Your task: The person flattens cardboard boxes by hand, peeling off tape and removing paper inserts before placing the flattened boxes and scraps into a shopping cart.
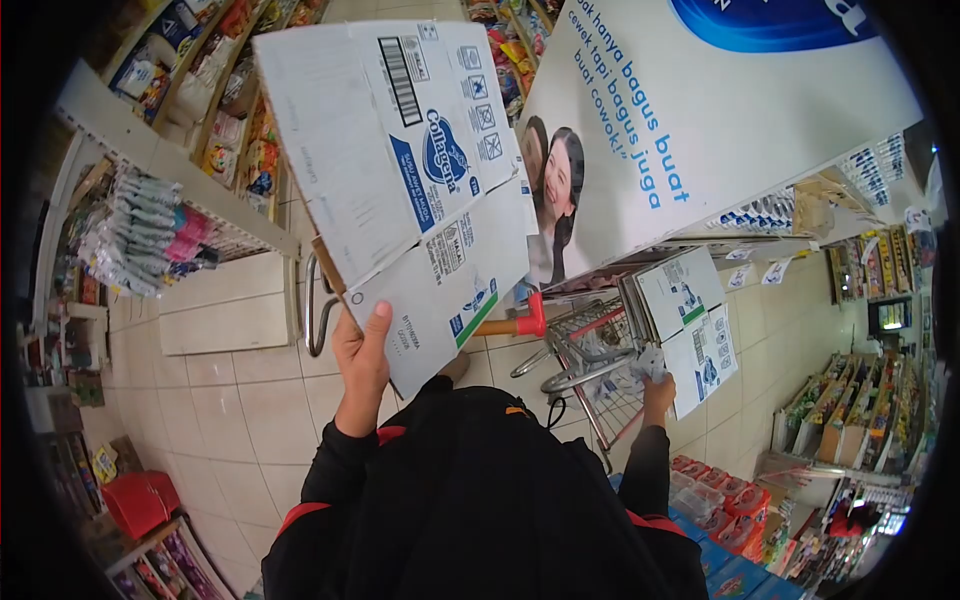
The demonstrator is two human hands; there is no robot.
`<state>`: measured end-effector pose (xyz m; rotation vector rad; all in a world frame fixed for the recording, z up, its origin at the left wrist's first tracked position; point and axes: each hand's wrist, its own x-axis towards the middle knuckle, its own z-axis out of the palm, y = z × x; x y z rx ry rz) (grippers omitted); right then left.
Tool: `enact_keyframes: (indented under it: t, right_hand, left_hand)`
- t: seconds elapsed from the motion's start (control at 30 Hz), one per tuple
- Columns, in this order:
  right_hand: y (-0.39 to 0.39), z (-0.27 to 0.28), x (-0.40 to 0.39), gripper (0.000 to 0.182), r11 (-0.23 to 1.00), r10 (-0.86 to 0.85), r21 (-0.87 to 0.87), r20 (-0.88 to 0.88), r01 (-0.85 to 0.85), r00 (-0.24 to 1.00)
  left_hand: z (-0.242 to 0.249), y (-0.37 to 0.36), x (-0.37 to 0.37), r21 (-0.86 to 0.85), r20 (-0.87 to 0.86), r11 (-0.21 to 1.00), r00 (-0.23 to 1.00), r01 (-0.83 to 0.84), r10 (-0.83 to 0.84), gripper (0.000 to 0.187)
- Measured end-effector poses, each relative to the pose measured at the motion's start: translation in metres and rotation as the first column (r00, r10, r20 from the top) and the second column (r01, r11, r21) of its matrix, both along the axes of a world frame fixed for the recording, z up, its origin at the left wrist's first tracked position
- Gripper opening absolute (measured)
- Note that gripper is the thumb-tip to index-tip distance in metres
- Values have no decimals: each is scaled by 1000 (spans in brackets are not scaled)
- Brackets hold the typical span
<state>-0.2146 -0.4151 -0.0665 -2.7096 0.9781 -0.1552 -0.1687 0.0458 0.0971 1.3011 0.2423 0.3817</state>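
Observation:
My left hand (366,352) grips the lower edge of a large white flattened cardboard box (400,160), its thumb lying on the printed face. Blue "Collagena" lettering, a barcode and handling symbols mark this cardboard, which is held up in front of me. Off to the right, my right hand (658,393) is closed on a bit of crumpled, pale plastic (651,362). It is right at the edge of more folded white cardboard (682,290), which stands upright at the shopping cart (590,345). The palm side of that hand is hidden.
A big white promotional display (650,130) rises ahead on the right. A red-ended cart handle (530,315) shows beneath the held cardboard. Hanging packets (150,230) are at left, a red bin (142,503) lower left, and red packs (720,500) near my right side.

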Motion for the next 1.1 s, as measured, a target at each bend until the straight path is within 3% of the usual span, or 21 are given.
enact_keyframes:
  t: [0.1, 0.23, 0.3, 0.37, 0.4, 0.43, 0.47, 0.5, 0.53, 0.57, 0.6, 0.63, 0.7, 0.73, 0.77, 0.83, 0.87, 0.93, 0.97, 1.03, 1.1]
  right_hand:
    - [-20, -44, 5, 32, 990, 134, 40, -9, -133, 991]
    - [-15, -82, -4, 51, 916, 401, 80, -220, -393, 889]
    - [-11, -94, -9, 58, 887, 461, 108, -158, -449, 873]
    - [-8, -83, 4, 57, 931, 365, 236, -551, -280, 750]
    - [-23, -99, 3, 52, 873, 485, 222, -484, -434, 728]
    - [-31, -95, 15, 52, 860, 506, 220, -473, -460, 721]
    - [-35, -85, 27, 48, 716, 657, 233, -543, -658, 523]
    - [-37, -76, 37, 44, 526, 742, 262, -605, -809, 287]
    - [-18, -48, 51, 38, 771, 515, 614, -441, -171, 735]
    - [6, 2, 52, 35, 658, 472, 741, -268, -133, 840]
    - [30, 57, 48, 34, 516, 380, 848, -101, -120, 919]
    - [52, 104, 45, 37, 367, 387, 919, -9, -145, 922]
    - [68, 165, 34, 53, 31, 434, 975, 184, -219, 882]
    - [71, 174, 25, 59, -271, 367, 933, 329, -238, 870]
    - [87, 205, 9, 74, -396, 362, 888, 384, -232, 849]
    - [117, 249, -24, 69, -517, 104, 822, 335, -237, 936]
    - [110, 254, -33, 69, -504, 70, 823, 342, -263, 937]
    - [92, 263, -52, 57, -195, 247, 887, 457, -418, 855]
    - [83, 272, -64, 57, -162, 208, 887, 459, -433, 864]
    - [68, 289, -88, 51, -36, -34, 901, 432, -433, 901]
    - [39, 291, -114, 50, 5, -221, 877, 470, -481, 855]
  left_hand:
    - [14, -6, -28, 97, 80, 993, 995, -64, 56, 27]
    - [28, 1, -75, 283, 32, 953, 995, -103, 98, 25]
    - [31, 7, -100, 335, 33, 934, 993, -122, 118, 23]
    - [36, 8, -119, 375, 39, 915, 989, -149, 146, 21]
    - [44, 10, -131, 516, 36, 845, 989, -140, 142, 20]
    - [52, 12, -142, 643, 29, 756, 990, -126, 140, 18]
    - [60, 14, -154, 761, 51, 638, 991, -118, 123, 21]
    - [67, 12, -163, 761, 64, 632, 987, -144, 148, 21]
    - [75, 11, -171, 895, 99, 428, 992, -125, 81, 27]
    - [82, 9, -180, 975, 109, 195, 994, -108, 7, 33]
    - [87, 4, -188, 989, 102, 107, 995, -99, -16, 40]
    - [91, 1, -194, 989, 111, 103, 994, -110, -7, 40]
    - [96, -9, -202, 997, 51, -49, 987, -59, -151, 38]
    - [97, -18, -204, 993, 11, -112, 985, -31, -172, 36]
    - [98, -25, -204, 993, 25, -108, 981, -47, -193, 36]
    - [102, -40, -200, 993, -50, -117, 933, 9, -356, 36]
    - [105, -48, -195, 988, -61, -154, 905, -6, -421, 36]
    - [106, -64, -181, 988, -32, -143, 848, -52, -529, 37]
    - [107, -72, -174, 987, -14, -135, 801, -84, -599, 37]
    - [120, -82, -160, 985, 27, -106, 733, -135, -680, 35]
    - [135, -87, -149, 985, 132, 14, 702, -172, -700, 34]
